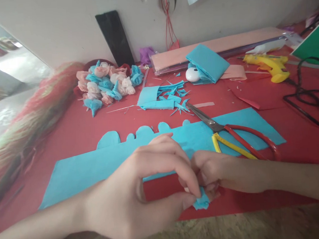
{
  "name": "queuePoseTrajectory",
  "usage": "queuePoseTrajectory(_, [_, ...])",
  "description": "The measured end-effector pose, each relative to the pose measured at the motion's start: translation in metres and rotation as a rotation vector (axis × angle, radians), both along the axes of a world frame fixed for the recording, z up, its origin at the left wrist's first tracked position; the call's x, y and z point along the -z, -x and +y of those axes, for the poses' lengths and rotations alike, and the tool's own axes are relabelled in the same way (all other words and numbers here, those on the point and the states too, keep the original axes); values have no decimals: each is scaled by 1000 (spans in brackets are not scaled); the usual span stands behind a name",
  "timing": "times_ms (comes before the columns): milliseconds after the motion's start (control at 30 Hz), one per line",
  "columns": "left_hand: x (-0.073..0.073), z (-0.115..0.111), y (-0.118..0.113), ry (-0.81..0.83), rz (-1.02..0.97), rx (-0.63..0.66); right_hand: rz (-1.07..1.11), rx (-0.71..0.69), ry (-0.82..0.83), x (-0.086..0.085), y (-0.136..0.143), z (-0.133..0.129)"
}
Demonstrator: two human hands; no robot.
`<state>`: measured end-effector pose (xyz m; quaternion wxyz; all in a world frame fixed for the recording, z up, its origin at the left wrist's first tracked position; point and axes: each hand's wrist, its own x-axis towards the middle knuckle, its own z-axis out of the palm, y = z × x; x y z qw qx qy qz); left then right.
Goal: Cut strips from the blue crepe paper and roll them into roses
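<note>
My left hand (152, 181) pinches a small piece of bunched blue crepe paper (201, 200) between thumb and forefinger, near the table's front edge. Pressed against the same paper from the other side is my right hand (215, 168), its fingers curled and partly hidden. Under and behind both hands lies a long blue crepe paper strip (84, 174). Several rounded cut pieces, such as a large blue petal (109, 139), lie along its far edge. Scissors (213, 123) with red and yellow handles rest across the strip's right part, their blades pointing away to the left.
Behind are a pile of pink and blue paper flowers (107, 83), blue paper scraps (160, 97) and a folded blue paper (208, 62). A yellow glue gun (272, 65) with a black cord (304, 96) lies at right. A fringed red-and-cream bundle (50, 93) borders the left. A black phone (115, 37) leans on the wall.
</note>
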<state>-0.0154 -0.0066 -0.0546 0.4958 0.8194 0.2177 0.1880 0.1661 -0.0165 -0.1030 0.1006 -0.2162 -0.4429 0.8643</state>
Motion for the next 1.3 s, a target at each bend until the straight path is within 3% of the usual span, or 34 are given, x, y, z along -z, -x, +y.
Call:
queuePoseTrajectory(167, [2,1,-3,-14,-13,16,-8,-67,40,3,3,0])
queuePoseTrajectory(467, [3,-4,-3,-75,23,-34,-9,-22,35,3,1,-2])
queuePoseTrajectory(733, [-3,-3,-2,-129,114,-92,46,148,-146,5,-6,-5])
queuePoseTrajectory(967, [1,-2,-1,-207,123,-72,-29,172,-233,-1,-10,-5])
queuePoseTrajectory(1300, [2,-6,-4,-120,101,-96,-67,181,-301,-3,-7,-6])
